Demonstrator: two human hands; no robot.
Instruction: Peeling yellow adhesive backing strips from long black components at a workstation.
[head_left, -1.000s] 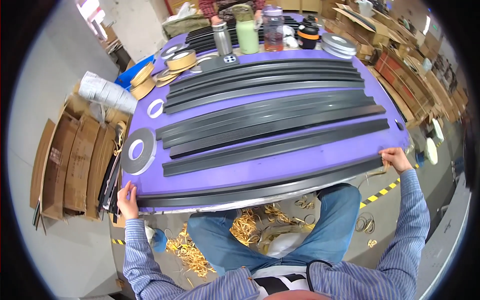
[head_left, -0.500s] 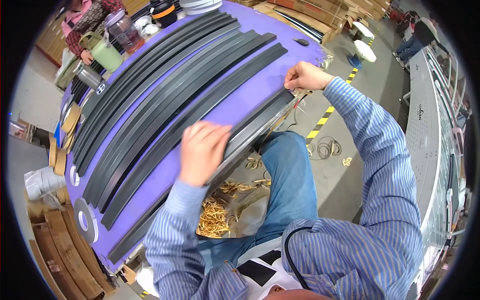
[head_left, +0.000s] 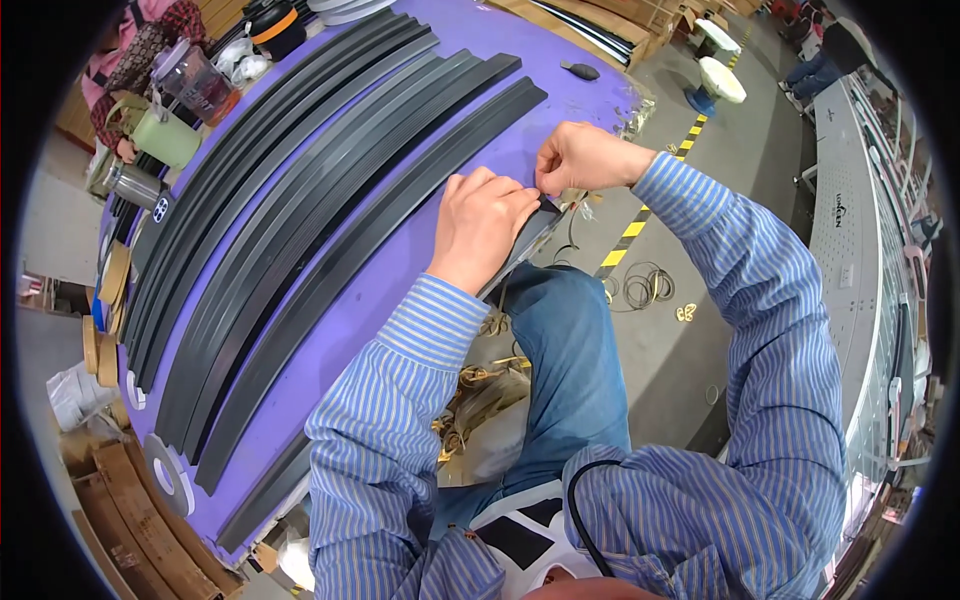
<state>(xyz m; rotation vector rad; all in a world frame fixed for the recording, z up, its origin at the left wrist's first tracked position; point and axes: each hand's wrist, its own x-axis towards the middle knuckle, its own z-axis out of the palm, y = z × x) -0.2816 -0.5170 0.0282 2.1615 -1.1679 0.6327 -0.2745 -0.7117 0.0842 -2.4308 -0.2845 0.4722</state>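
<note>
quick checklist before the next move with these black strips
1. Right hand at the end of the front strip: ok, fingers pinched together.
2. Left hand close by: ok, curled over the strip.
3. What the right hand pinches: cannot tell, too small.
4. Front strip along the table edge: ok where visible.
5. Next strip apart from it: ok, bare purple between.
6. Floor tidy: not ok, loose coils.

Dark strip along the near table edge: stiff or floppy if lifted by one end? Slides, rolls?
The dark strip probably flexes or sags somewhat, being long and narrow. It may slide fairly easily if pushed, since its surface looks smooth. Rolling seems unlikely: it appears to lie flat along the edge of the purple table.
</note>
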